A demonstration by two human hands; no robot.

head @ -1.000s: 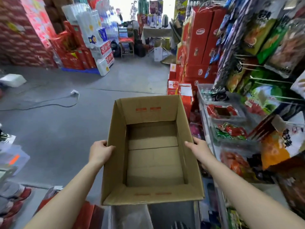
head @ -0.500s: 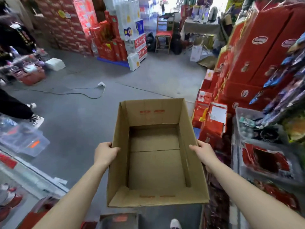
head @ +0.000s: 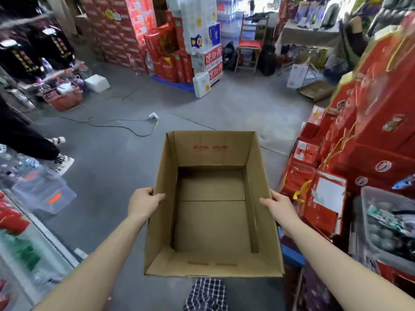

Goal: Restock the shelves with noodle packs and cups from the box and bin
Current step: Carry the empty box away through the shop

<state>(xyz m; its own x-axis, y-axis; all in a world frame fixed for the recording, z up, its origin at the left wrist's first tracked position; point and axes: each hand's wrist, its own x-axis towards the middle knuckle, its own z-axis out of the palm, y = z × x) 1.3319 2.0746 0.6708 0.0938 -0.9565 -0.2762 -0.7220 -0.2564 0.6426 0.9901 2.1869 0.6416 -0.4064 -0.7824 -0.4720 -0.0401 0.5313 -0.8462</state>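
Note:
An open brown cardboard box (head: 211, 221) hangs in front of me above the grey floor, and nothing lies inside it. My left hand (head: 144, 202) grips the box's left wall, thumb hooked over the rim. My right hand (head: 277, 204) grips the right wall the same way. No noodle packs or cups show in the box.
Red gift boxes (head: 363, 140) are stacked along the right. A grey bin (head: 368, 225) of goods sits at the lower right. A clear plastic bin (head: 42, 191) stands at the left beside a person's leg (head: 29, 142). A white cable (head: 125, 127) crosses the floor ahead.
I have turned left away from the snack shelves, carrying the box. The shelves have slid out of view, and the left bin and a person's legs have come in.

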